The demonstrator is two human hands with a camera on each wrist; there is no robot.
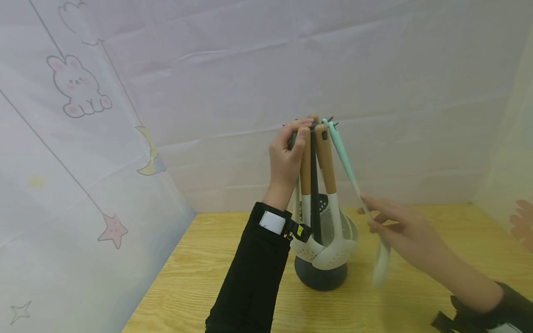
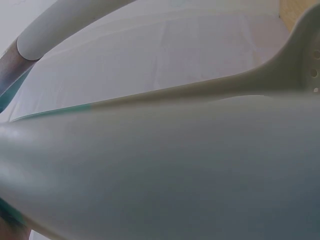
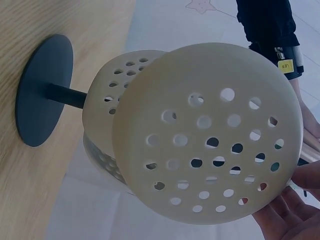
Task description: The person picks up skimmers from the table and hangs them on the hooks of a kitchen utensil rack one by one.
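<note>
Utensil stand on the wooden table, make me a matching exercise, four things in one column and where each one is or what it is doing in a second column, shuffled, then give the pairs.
Things:
1. left hand
2. right hand
3. mint spatula
4. dark round base

Places or states:
A. rests flat on the wooden table
B. hangs from the top of the stand, pulled out at a slant to the right
C. holds the top of the stand among the wooden handles
D. touches the spatula low down with straight fingers

Pairs: 1-C, 2-D, 3-B, 4-A
</note>
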